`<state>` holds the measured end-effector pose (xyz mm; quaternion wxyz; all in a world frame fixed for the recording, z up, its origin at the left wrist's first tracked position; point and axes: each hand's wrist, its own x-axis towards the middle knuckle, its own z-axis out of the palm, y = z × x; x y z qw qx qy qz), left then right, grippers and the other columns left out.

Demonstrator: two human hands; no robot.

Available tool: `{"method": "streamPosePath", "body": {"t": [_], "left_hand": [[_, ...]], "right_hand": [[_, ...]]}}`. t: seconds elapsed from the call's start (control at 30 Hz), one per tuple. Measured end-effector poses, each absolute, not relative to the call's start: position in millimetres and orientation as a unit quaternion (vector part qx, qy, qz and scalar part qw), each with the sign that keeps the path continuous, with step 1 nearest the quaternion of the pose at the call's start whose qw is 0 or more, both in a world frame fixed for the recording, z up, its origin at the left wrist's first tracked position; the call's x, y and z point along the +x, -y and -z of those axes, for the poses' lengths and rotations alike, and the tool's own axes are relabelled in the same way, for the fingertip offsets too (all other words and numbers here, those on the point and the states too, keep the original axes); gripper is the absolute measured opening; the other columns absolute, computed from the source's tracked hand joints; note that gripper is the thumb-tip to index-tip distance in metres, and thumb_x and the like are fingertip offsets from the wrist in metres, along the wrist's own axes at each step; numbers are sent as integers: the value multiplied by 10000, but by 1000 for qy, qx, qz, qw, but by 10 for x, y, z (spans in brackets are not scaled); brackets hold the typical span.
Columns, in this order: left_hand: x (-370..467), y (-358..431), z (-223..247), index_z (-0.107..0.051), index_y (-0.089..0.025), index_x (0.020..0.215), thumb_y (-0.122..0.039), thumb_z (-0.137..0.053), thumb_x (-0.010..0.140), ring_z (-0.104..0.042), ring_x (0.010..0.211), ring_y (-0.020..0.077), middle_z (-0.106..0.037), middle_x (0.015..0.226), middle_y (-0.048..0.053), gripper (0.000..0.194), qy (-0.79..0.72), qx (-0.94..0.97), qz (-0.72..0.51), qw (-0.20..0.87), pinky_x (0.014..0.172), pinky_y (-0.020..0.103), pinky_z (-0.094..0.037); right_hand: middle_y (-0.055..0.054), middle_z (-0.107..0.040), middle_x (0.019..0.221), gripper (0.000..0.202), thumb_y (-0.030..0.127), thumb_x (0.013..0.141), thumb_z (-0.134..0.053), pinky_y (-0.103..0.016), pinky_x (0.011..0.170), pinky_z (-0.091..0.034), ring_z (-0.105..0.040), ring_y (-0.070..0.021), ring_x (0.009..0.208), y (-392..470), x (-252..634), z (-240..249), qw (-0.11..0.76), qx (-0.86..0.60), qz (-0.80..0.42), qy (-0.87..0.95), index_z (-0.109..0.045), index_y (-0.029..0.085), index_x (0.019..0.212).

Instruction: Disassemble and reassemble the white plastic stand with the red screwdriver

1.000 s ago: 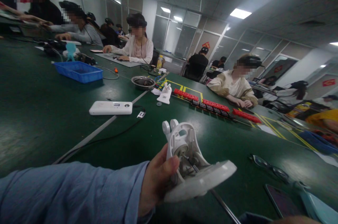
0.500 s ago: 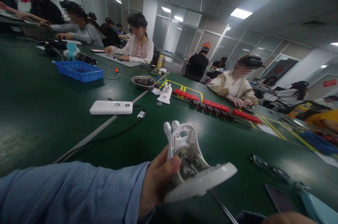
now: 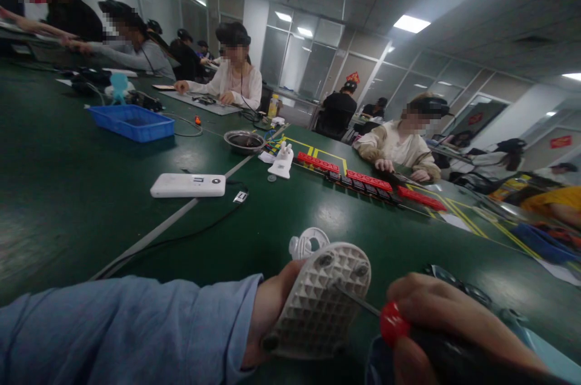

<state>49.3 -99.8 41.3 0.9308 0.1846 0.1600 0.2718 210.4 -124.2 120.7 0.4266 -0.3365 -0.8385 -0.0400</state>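
At lower centre, the left grip (image 3: 271, 307) is closed around a white plastic part (image 3: 320, 315); lower right, the right grip (image 3: 447, 312) wraps a screwdriver (image 3: 394, 323), its tip at that part.

A white plastic stand (image 3: 318, 309), gripped in the left hand (image 3: 271, 307), is tilted so the underside of its rounded base faces the viewer: a grid of small pockets with dark round spots near the rim. A looped part shows behind. A screwdriver (image 3: 394, 323), red and black, in the right hand (image 3: 447, 306), angles its metal shaft to the grid.
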Motion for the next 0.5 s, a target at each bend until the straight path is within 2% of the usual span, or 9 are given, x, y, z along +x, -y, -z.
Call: {"method": "streamPosePath", "body": {"t": [0.07,0.17,0.33,0.5], "left_hand": [[488,956,-385,-559,-88,1018,-595,-459,706,-554,893,227,-614,942,119,603,-112,173,-217,954,878,366,-323],[470,922,-365,-552,-104,1026,-566,-491,711,-543,919,213,-603,975,96,562,-73,169,-190,964,900,348,-305],[474,914,-332,-561,-126,1002,-618,-394,734,-557,891,212,-618,916,76,585,-129,167,-190,959,895,369,-315],[505,909,-324,-567,-129,979,-732,-339,655,-556,892,226,-617,898,76,722,-186,165,-164,955,900,394,-316]], "right_hand": [[14,-563,531,29,236,702,-575,-185,389,-440,-535,-114,428,1142,2005,-1243,425,-352,52,833,-567,209,709],[46,-541,493,80,234,725,-554,-172,391,-433,-508,-93,384,1048,1901,-1239,445,-367,45,816,-510,201,666],[34,-557,521,65,253,721,-554,-185,402,-442,-524,-104,403,1096,2006,-1284,417,-362,19,833,-524,205,689],[-3,-601,633,109,287,721,-562,-206,430,-452,-571,-131,501,1249,2215,-1344,383,-362,42,849,-565,246,822]]}}
